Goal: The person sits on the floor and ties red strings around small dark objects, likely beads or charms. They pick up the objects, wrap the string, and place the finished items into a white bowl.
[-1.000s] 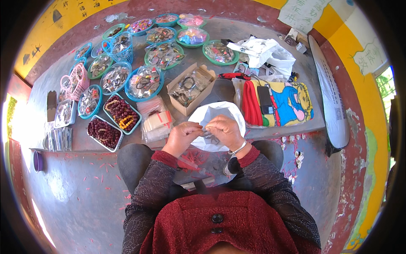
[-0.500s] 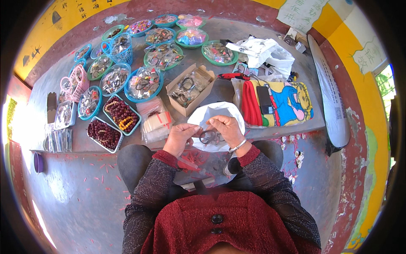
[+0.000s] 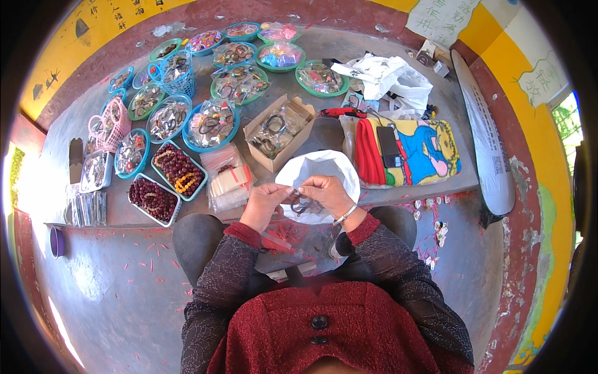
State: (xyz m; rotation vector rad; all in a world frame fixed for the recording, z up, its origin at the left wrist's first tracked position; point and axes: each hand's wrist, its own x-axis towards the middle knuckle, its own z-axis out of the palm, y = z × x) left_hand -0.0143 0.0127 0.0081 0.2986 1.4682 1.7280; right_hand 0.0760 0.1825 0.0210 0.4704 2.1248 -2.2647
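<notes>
Both hands meet over a white bag that stands with its mouth wide at the table's front edge. My left hand is closed in a pinch, and my right hand, with a pale bangle at its wrist, pinches right beside it. Between the fingertips they hold what looks like a small clear bag with a dark cord bracelet in it, partly hidden by the fingers. Just beyond the hands stands a cardboard box of bagged dark bracelets. Left of the box lies a stack of clear zip bags.
Several round baskets of bagged trinkets, such as a blue basket, cover the left and back. Two trays of beads, one a white tray, sit at front left. On the right lie a colourful folded cloth, a dark phone and a white plastic bag.
My right hand has moved slightly left, so its fingertips now meet those of my left hand. The dark bracelet is more covered than before.
</notes>
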